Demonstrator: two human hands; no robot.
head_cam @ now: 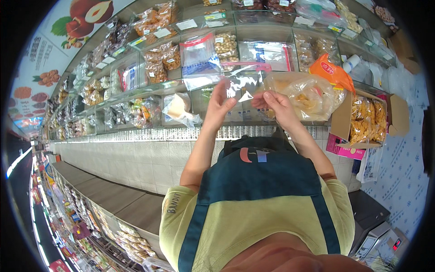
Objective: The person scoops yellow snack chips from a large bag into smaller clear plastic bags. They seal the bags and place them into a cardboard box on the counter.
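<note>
A clear plastic zip bag with a pink zip strip is stretched between my two hands above the front display bins, glare covering part of it. My left hand has its side, fingers behind the film and thumb in front. At the opposite edge, my right hand pinches the bag between thumb and curled fingers. Close to the right hand lies a large open translucent bag with yellowish pieces inside. Flat printed plastic bags lie in the bin under my hands.
Glass-divided shelves hold bagged nuts and stacked zip bags. An orange package rests at the right, beside an open cardboard box of bagged yellow snacks. A wrapped pale item lies left. Behind me runs another counter.
</note>
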